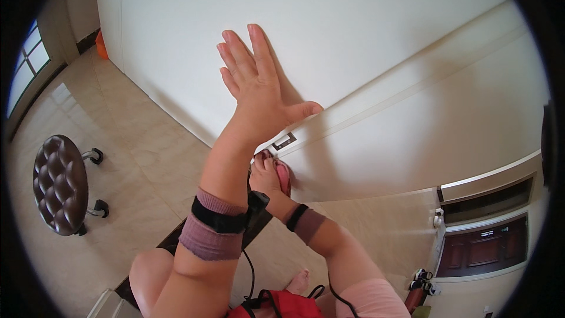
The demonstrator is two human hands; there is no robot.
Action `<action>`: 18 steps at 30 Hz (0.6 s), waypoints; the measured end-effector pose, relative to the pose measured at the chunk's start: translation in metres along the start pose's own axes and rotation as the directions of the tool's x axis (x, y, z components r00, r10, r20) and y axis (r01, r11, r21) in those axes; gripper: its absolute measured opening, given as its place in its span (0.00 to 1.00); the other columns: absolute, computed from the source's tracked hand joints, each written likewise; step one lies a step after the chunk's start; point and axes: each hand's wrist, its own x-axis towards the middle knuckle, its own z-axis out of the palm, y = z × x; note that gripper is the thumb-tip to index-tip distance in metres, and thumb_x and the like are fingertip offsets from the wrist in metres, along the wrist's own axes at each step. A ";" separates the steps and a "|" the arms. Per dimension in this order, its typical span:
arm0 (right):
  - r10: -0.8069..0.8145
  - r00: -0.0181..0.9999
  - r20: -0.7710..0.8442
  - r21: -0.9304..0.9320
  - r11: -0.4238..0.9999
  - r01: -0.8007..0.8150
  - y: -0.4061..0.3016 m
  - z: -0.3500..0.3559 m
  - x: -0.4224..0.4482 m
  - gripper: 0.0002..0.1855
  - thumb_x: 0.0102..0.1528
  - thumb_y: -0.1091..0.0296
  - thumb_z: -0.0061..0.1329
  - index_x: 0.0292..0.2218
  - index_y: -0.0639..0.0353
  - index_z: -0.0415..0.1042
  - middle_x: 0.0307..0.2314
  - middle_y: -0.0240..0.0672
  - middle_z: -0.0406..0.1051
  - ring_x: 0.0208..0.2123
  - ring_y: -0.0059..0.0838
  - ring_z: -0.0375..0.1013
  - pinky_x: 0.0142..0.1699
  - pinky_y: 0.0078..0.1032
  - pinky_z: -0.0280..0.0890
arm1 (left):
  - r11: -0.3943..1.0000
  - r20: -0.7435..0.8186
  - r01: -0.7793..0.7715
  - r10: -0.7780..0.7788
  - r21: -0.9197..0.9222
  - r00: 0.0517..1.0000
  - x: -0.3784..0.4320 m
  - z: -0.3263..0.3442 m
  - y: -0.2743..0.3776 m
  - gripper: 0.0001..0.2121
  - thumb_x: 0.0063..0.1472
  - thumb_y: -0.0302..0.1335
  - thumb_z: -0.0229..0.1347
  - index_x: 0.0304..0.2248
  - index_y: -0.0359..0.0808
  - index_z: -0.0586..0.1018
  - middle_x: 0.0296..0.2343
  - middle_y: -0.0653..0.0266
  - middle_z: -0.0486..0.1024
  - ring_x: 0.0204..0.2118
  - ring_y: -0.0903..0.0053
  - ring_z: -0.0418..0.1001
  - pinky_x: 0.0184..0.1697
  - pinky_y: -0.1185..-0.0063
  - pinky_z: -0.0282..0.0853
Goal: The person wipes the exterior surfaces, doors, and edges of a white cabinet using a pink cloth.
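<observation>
A large white door panel [185, 17] fills the upper view. My left hand [260, 97] lies on it with fingers spread, its thumb at the panel's edge. Just below, a metal strike or latch plate [284, 141] is set in the edge. My right hand [266, 177] is at a door handle beneath that plate, beside a pinkish-red cloth or pad [283, 176]; the handle is mostly hidden, and how the fingers hold these cannot be told. Both forearms wear mauve sleeves with black straps.
A tufted brown stool [61, 184] on casters stands at left on the tiled floor [150, 150]. A gridded window [28, 59] is at the far left. Shoes [421, 279] and a dark red wooden door [483, 247] are at right. A black cable [252, 274] hangs near my body.
</observation>
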 end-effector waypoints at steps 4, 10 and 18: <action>-0.025 0.998 0.055 0.061 0.998 0.021 -0.041 0.056 0.021 0.22 0.59 0.58 0.40 0.46 0.60 0.79 0.50 0.43 0.70 0.59 0.49 0.57 0.55 0.47 0.55 | 0.999 0.024 -0.011 0.012 -0.033 1.000 0.001 0.013 0.003 0.73 0.40 0.49 0.74 0.66 0.31 0.27 0.62 0.25 0.16 0.66 0.33 0.12 0.63 0.40 0.24; -0.023 0.994 0.105 0.218 0.976 0.000 -0.048 0.059 0.034 0.22 0.59 0.59 0.40 0.46 0.59 0.80 0.51 0.45 0.70 0.58 0.48 0.57 0.57 0.43 0.53 | 0.999 -0.011 -0.036 0.036 -0.028 0.999 0.002 0.016 -0.003 0.73 0.39 0.49 0.75 0.66 0.30 0.28 0.62 0.25 0.16 0.66 0.34 0.11 0.63 0.41 0.22; 0.119 0.993 0.002 0.150 0.982 -0.118 0.010 0.001 -0.005 0.23 0.60 0.58 0.38 0.47 0.61 0.78 0.50 0.45 0.70 0.55 0.46 0.61 0.56 0.42 0.54 | 0.999 -0.010 0.001 -0.002 -0.052 1.000 0.002 0.008 0.000 0.73 0.39 0.48 0.75 0.66 0.30 0.29 0.62 0.25 0.16 0.66 0.35 0.10 0.63 0.41 0.22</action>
